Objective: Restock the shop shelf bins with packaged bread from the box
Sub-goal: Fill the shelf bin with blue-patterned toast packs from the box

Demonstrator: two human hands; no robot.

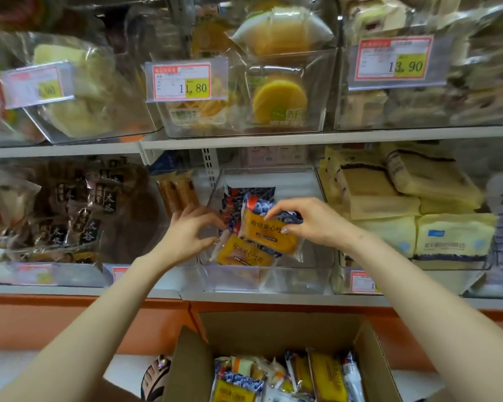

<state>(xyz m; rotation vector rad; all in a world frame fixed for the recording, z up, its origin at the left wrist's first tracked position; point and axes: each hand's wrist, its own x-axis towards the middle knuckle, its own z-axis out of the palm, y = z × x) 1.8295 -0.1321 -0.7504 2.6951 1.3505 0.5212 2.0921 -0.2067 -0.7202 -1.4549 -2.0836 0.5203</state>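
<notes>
Two grips: made inside bin (302,281).
Right hand (308,221): top pack (266,232) pinched, fingers curled.
Left hand (190,230): lower pack (244,253) pinched at its edge.

On the lower shelf (273,298), clear bins (302,280) are lined up side by side. The upper shelf (273,142) is loaded with a second row of bins (323,91), with price tags (181,81) fixed to their fronts.

A red-bordered white-and-yellow price label (181,81) reads 11.80. A second price label (394,58), further right, reads 13.90. Below the shelves runs an orange base panel (41,323).
</notes>
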